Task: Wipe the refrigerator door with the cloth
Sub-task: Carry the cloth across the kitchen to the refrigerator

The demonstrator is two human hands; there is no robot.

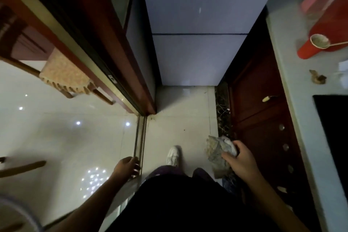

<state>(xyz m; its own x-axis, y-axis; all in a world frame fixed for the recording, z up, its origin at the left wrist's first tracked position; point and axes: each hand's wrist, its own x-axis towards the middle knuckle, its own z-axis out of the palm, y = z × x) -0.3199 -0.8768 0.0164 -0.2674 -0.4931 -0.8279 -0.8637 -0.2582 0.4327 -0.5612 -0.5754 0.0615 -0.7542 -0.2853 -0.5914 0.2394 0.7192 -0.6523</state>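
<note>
While gripping the crumpled cloth low in the right hand, step toward the refrigerator door, well apart ahead; shake flat, press evenly, wipe top down. Leave left hand, loosely curled and empty, free.

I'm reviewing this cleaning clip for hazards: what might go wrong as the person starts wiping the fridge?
The cloth, bunched in the right hand, looks stained and may smear the pale refrigerator door rather than clean it. The spoon rests across a red board on the countertop; a swinging right elbow might knock it off. The floor track beside the white shoe could catch a foot when stepping sideways.
</note>
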